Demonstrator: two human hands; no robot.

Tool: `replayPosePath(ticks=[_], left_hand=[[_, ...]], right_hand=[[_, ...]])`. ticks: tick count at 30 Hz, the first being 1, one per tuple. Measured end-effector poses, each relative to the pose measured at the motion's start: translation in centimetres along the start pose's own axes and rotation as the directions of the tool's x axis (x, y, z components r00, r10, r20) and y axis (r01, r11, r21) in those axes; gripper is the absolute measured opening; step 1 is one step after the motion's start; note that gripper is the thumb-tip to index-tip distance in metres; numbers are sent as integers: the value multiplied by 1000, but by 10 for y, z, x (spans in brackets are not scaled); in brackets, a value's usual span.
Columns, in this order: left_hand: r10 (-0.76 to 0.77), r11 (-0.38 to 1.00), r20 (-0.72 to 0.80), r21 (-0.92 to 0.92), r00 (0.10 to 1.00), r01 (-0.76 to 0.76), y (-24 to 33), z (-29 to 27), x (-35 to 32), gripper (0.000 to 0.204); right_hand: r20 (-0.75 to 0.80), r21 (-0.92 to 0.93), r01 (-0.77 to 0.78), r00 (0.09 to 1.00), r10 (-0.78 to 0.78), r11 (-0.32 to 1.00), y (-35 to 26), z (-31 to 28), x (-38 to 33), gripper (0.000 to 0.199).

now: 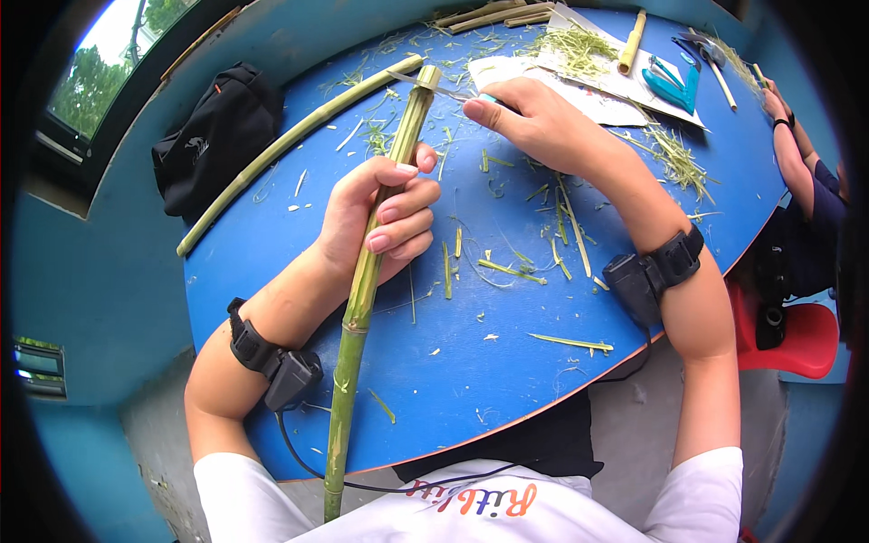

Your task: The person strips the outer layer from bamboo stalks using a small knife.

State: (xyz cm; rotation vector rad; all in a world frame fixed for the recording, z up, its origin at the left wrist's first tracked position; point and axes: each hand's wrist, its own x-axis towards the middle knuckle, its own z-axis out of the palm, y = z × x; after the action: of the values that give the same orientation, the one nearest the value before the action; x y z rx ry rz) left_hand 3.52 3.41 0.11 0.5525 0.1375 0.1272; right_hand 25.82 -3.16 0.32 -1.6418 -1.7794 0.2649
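Left hand (pixel 385 213) is wrapped round the bamboo stalk (pixel 347 362), which runs roughly 6:30 to 12:30. Right hand (pixel 534 118) grips a knife (pixel 450 91) crossing the stalk's top, around its 10 o'clock; can't tell if they're touching tbh.

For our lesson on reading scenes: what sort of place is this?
Probably a craft room or small workshop: green shavings litter a blue table, the left hand grips a bamboo-like stalk, and the right hand holds a knife.
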Motion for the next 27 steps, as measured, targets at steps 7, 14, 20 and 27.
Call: replayPosePath(ticks=[7, 14, 20, 27], left_hand=[[-50, 998, 25, -36, 998, 51, 0, -4, 0, 6], [-65, 998, -26, -9, 998, 64, 5, -1, 0, 7], [-118, 990, -27, 80, 993, 120, -9, 11, -4, 4], [60, 923, -67, 383, 996, -30, -10, 7, -1, 23]], right_hand=[[18, -37, -35, 999, 36, 999, -4, 1, -3, 57], [-128, -270, -53, 992, 18, 961, -10, 7, 5, 55], [-314, -228, -302, 923, 224, 926, 20, -16, 9, 55], [-46, -75, -172, 985, 168, 982, -8, -13, 3, 55]])
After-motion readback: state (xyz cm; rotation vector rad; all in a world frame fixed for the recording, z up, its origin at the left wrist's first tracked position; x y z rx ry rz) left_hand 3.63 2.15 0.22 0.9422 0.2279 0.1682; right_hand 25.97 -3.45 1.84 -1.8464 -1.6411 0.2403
